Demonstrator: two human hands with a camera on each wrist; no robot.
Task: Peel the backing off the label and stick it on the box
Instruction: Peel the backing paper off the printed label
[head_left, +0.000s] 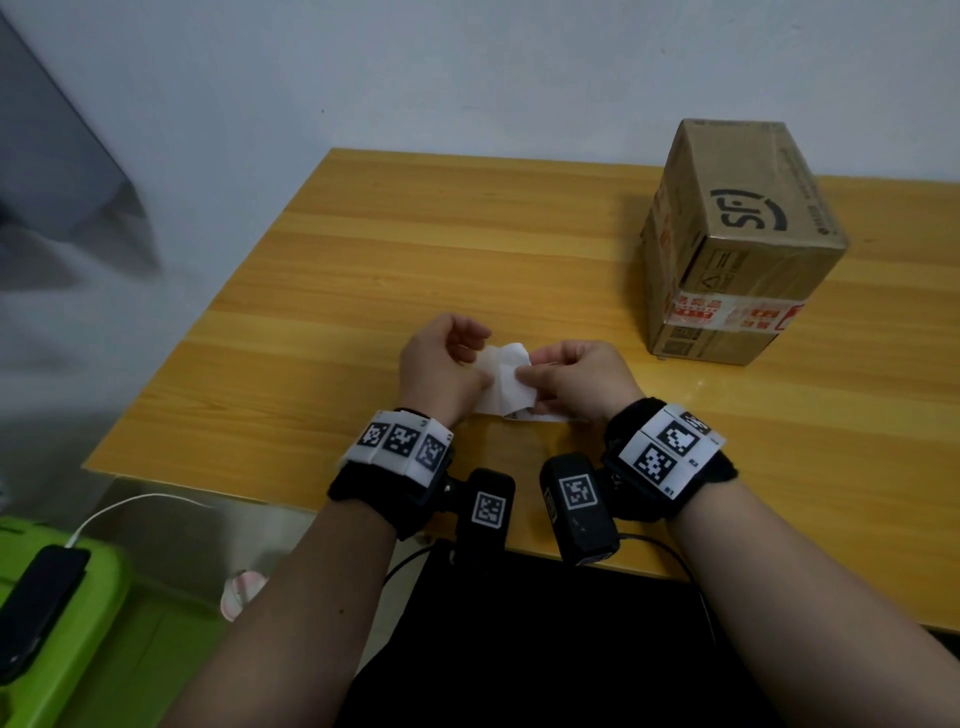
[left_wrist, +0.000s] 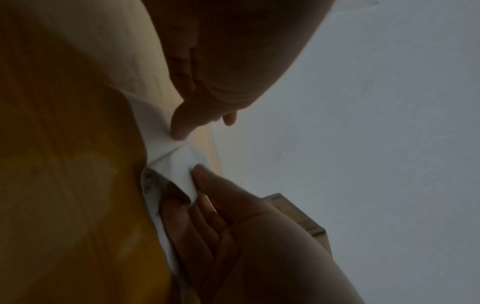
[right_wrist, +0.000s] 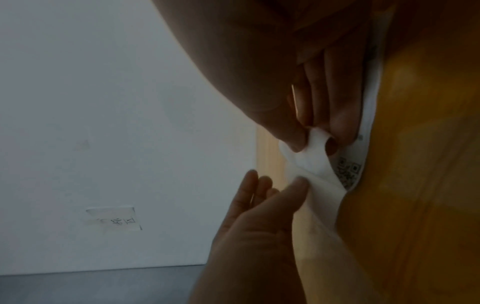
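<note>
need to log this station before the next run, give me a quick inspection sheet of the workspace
Surface: wooden table, lying against a pale wall.
Job's things: white label held just above the table's near edge, one layer partly lifted, QR print showing in the right wrist view; cardboard box standing far right, taped, apart from the hands.
Clutter: nothing seen on the table.
Grippers: left hand and right hand both pinch the label.
Cables: white cable running to a dark phone on a green bin, lower left.
Surroundings: a taped note on the wall.
</note>
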